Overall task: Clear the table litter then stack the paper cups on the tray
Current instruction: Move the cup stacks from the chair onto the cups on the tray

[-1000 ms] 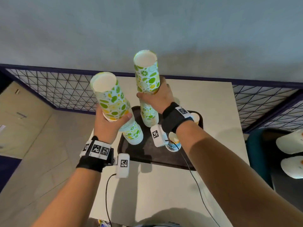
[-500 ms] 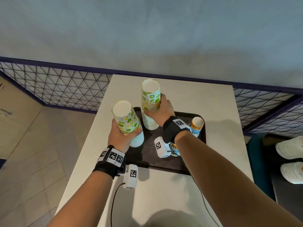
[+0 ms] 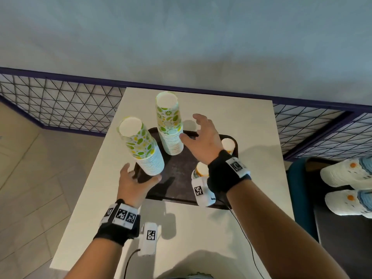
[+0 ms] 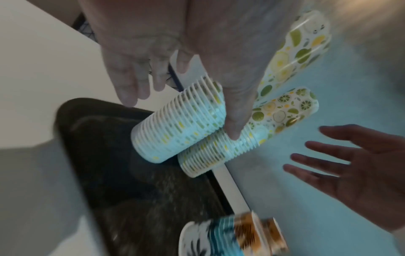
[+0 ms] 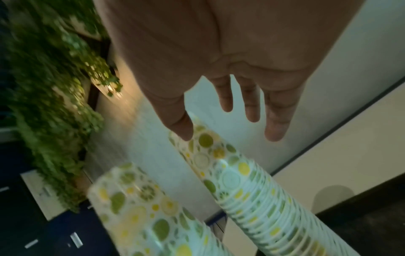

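Two tall upside-down stacks of lemon-print paper cups stand on the dark tray: the left stack leans slightly left, and the back stack stands behind it. My left hand is open just under the left stack's base, the thumb very close to it. My right hand is open with spread fingers, right of the back stack and clear of it. Two short blue-and-orange cup stacks stand on the tray's right side. The left wrist view shows both lemon stacks and the right hand.
The white table is small, with edges close on all sides. A wire mesh fence and a wall stand behind it. To the right is a teal seat with a person's white shoes. Wrist-camera cables hang over the table's front.
Both lemon-print stacks came down from the air onto the tray. Both hands, which gripped them, have let go and opened; the right hand has drawn off to the right.
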Tool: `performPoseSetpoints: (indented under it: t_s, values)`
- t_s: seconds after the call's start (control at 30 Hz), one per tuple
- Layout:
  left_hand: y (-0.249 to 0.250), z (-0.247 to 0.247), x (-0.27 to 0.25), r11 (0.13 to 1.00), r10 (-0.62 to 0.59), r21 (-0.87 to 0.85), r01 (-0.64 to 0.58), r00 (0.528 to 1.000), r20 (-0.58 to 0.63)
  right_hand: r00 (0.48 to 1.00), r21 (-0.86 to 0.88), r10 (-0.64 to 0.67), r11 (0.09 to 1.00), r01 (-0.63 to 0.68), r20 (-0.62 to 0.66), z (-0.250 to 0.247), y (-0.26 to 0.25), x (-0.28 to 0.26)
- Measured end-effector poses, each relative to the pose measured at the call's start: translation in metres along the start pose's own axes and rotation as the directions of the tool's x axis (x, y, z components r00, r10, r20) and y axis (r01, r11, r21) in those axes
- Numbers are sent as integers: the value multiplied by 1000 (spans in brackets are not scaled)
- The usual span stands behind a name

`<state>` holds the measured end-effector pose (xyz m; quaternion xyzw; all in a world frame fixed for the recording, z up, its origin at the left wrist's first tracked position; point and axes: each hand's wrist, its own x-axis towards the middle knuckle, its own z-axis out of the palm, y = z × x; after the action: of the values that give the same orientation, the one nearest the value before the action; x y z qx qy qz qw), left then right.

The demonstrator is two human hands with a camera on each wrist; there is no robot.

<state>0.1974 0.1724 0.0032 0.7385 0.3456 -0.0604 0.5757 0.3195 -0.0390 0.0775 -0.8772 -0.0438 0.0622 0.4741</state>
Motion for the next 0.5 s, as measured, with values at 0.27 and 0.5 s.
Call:
performPoseSetpoints:
  t_s: [0.27,0.5]
  values:
    - [-45,66,-80,937,-44,344,-62,956,290,965,103,-41,992,70,-260,-102,83,-124]
    - [-18,203,-145,818,121,344,-461,723,680,905,57,237,971,-232,-354,-198,208,-233]
